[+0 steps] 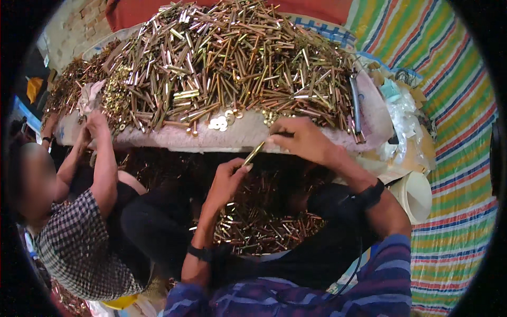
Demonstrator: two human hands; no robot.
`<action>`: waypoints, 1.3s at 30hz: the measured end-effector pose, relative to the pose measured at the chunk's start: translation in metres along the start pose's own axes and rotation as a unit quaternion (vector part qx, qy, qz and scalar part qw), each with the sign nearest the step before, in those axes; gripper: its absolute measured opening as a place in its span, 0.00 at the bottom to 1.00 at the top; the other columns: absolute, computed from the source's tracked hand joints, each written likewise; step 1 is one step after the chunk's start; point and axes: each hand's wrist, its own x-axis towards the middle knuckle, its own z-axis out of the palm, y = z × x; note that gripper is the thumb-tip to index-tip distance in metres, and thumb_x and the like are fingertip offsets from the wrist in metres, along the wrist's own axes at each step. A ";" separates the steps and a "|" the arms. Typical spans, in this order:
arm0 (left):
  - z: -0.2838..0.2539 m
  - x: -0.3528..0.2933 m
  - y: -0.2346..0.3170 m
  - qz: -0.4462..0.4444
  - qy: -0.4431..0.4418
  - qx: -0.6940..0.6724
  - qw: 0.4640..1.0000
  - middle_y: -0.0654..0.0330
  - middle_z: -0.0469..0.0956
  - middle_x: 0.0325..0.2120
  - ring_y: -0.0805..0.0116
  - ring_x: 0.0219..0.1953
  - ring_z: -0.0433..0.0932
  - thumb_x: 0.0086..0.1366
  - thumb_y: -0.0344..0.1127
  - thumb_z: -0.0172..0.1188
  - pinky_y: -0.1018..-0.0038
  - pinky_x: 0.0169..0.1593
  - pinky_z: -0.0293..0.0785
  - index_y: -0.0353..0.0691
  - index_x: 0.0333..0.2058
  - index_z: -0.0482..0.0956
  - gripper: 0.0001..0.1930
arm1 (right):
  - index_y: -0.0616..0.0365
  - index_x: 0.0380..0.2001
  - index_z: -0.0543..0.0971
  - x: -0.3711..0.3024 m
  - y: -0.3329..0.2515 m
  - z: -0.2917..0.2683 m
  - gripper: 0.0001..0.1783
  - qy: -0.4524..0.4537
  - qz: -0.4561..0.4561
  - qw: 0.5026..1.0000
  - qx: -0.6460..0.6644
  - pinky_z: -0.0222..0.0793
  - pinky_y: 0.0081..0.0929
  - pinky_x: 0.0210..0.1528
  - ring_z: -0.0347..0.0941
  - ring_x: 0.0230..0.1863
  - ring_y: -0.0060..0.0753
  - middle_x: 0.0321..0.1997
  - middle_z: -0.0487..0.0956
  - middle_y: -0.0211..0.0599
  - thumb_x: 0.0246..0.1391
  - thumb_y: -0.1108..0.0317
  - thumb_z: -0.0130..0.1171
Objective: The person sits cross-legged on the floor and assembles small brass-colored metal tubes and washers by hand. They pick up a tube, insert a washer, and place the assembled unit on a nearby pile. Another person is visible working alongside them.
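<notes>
My left hand (228,180) is closed round the lower part of a slim gold-coloured metal bolt (254,153), which tilts up to the right just off the near edge of the table. At its upper end my right hand (302,138) is closed in a pinch. Whatever small piece sits between those fingertips is too small to make out. Behind my hands a few pale washers (218,123) lie near the table's edge. Small gold nuts (271,116) are gathered beside my right hand. A large heap of similar metal bolts (227,63) covers the table.
At the left another person (87,232) in a checked shirt works at the heap with gloved and bare hands. Below my hands lies a second pile of bolts (259,230). Plastic bags (404,124) and a white bucket (414,196) stand at the right, by a striped sheet (459,174).
</notes>
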 end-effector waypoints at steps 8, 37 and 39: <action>-0.008 -0.007 0.034 -0.029 -0.030 0.012 0.999 0.72 0.69 0.21 0.82 0.25 0.64 0.71 0.41 0.60 0.77 0.28 0.59 0.33 0.39 0.82 0.14 | 0.65 0.48 0.80 -0.014 -0.007 -0.003 0.13 -0.020 0.120 0.967 0.224 0.80 0.26 0.38 0.82 0.37 0.25 0.38 0.85 0.38 0.63 0.70 0.59; -0.018 0.018 0.087 -0.108 -0.122 0.093 0.982 0.73 0.67 0.19 0.82 0.20 0.61 0.71 0.41 0.61 0.78 0.23 0.55 0.34 0.37 0.79 0.13 | 0.62 0.36 0.82 -0.042 0.009 -0.013 0.12 0.025 0.062 0.984 0.163 0.75 0.30 0.32 0.80 0.26 0.27 0.23 0.82 0.39 0.60 0.62 0.63; -0.020 0.024 0.088 -0.124 -0.158 0.090 0.975 0.73 0.67 0.19 0.82 0.20 0.61 0.70 0.41 0.62 0.78 0.23 0.55 0.34 0.38 0.80 0.14 | 0.62 0.36 0.82 -0.043 0.012 -0.013 0.12 0.018 0.066 0.983 0.169 0.75 0.30 0.32 0.80 0.27 0.27 0.24 0.82 0.38 0.60 0.62 0.63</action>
